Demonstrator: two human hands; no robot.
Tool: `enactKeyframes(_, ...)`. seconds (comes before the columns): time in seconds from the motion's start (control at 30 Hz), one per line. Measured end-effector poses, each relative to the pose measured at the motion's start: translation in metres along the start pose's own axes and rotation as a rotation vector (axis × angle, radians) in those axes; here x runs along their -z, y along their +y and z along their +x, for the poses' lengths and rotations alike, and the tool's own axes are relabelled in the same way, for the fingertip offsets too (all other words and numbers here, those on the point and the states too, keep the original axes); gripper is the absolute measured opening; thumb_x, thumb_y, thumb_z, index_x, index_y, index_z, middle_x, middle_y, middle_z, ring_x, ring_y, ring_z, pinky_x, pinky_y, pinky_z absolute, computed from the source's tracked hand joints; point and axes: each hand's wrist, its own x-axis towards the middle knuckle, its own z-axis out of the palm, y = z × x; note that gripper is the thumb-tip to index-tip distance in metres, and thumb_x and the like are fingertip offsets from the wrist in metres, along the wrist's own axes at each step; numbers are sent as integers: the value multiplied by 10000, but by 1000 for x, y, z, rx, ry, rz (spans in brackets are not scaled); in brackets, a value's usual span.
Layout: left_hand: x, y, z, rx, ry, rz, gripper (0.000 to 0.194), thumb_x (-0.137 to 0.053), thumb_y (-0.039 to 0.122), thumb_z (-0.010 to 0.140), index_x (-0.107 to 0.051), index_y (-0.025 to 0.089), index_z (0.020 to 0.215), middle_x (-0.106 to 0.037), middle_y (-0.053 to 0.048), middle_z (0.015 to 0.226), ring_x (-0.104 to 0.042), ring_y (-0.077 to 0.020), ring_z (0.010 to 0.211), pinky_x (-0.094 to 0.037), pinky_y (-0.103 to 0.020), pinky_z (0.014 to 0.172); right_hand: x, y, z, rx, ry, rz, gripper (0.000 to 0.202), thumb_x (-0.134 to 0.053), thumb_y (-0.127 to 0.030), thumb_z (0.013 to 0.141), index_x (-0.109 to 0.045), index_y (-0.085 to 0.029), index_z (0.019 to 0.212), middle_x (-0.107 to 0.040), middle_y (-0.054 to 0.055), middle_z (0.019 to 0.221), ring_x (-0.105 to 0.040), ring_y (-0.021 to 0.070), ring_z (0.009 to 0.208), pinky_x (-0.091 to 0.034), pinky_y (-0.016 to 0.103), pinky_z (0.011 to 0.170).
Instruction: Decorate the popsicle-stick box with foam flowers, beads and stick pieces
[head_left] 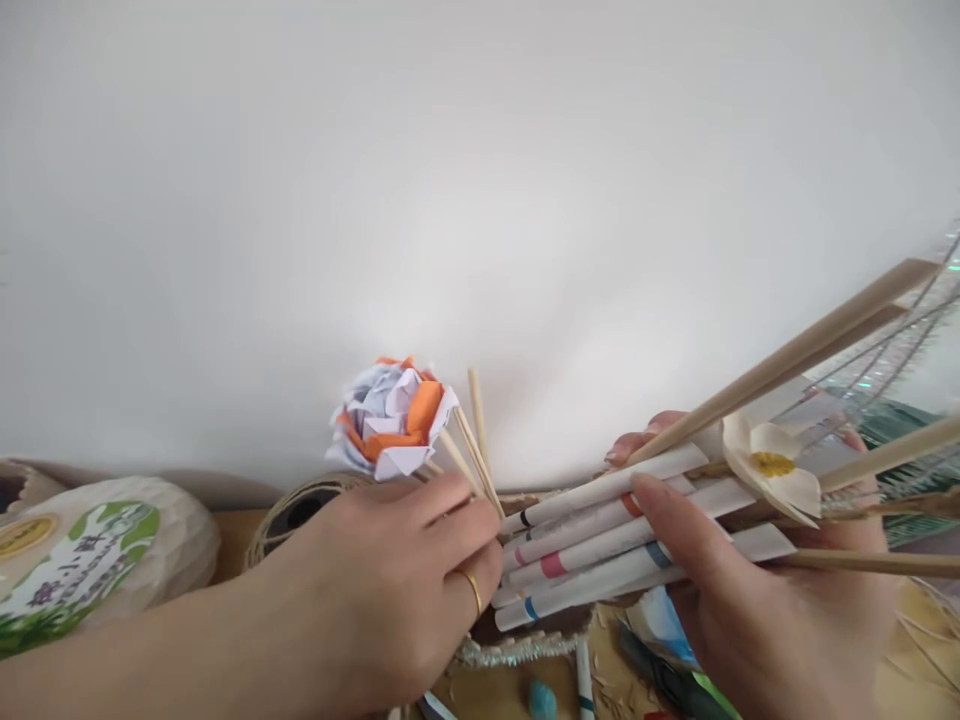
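My left hand (390, 590) is closed around thin wooden sticks (476, 440), and a white and orange folded paper flower (394, 415) stands at the top of them. My right hand (757, 600) grips a bundle of white paper tubes (600, 545) with coloured bands, together with longer wooden sticks (795, 355) that point up to the right. A small white paper flower with a yellow centre (776, 470) sits on that bundle. The two hands are close together, the tube ends almost touching my left fingers.
A spool of brown twine (289, 510) lies behind my left hand. A round white packet with a green label (82, 560) is at the far left. Silvery tinsel stems (900, 350) stick out at the right. Small craft bits lie on the brown surface (517, 690) below.
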Motion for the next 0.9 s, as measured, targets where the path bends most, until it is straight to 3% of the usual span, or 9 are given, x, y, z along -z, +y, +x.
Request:
enactKeyframes(0.1, -6, 5, 2, -29, 133, 74, 263, -336, 108, 863, -592, 167, 879, -586, -22, 688, -500, -161, 589, -352, -262, 446, 1, 0, 0, 33, 17, -43, 256, -747, -245, 588, -622, -213, 809, -691, 25, 723, -667, 205, 640, -578, 311, 552)
enactKeyframes(0.17, -10, 9, 4, -40, 111, 46, 256, -324, 98, 855, -564, 158, 919, -570, -9, 664, -477, -149, 511, -318, -267, 398, 1, 1, -1, 57, 28, -70, 252, -745, -253, 593, -626, -212, 811, -688, 26, 742, -664, 204, 651, -574, 315, 558)
enactKeyframes(0.27, -12, 15, 6, -22, -7, -45, 210, -347, 88, 832, -541, 165, 812, -575, 2, 644, -468, -135, 437, -311, -269, 368, -1, 4, -1, 102, 39, -68, 277, -745, -241, 609, -607, -226, 849, -690, 7, 758, -665, 198, 669, -573, 333, 620)
enactKeyframes(0.37, -8, 17, 9, 3, -138, -134, 138, -457, 157, 812, -541, 177, 705, -603, 2, 622, -525, -147, 496, -374, -262, 427, -4, 6, -1, 148, 18, -28, 290, -732, -198, 638, -589, -253, 884, -697, -30, 762, -669, 178, 683, -569, 321, 665)
enactKeyframes(0.47, 1, 17, 11, 30, -257, -267, 172, -541, 229, 787, -568, 194, 622, -626, 15, 596, -562, -160, 608, -440, -257, 552, -6, 5, -1, 170, -30, -27, 161, -702, -166, 673, -628, -244, 794, -709, -44, 731, -673, 155, 646, -565, 256, 588)
enactKeyframes(0.63, 16, 16, 16, -69, -519, -455, 196, -538, 165, 812, -601, 197, 630, -664, 43, 643, -574, -110, 651, -440, -189, 622, -6, 4, -3, 167, -59, 0, 80, -682, -153, 697, -668, -225, 728, -713, -42, 682, -671, 150, 605, -551, 233, 526)
enactKeyframes(0.8, 17, 15, 16, 46, -426, -433, 157, -486, 173, 842, -624, 206, 907, -682, 5, 857, -599, -141, 808, -459, -213, 719, -7, 4, -3, 169, -69, 21, 91, -677, -139, 707, -668, -225, 736, -717, -42, 701, -675, 151, 638, -555, 241, 563)
enactKeyframes(0.9, 13, 16, 10, 90, -431, -453, 181, -461, 143, 839, -594, 204, 945, -666, 0, 901, -607, -148, 826, -460, -232, 739, -9, 2, -4, 178, -70, 39, 92, -669, -145, 723, -665, -229, 759, -721, -38, 759, -679, 154, 682, -562, 263, 622)
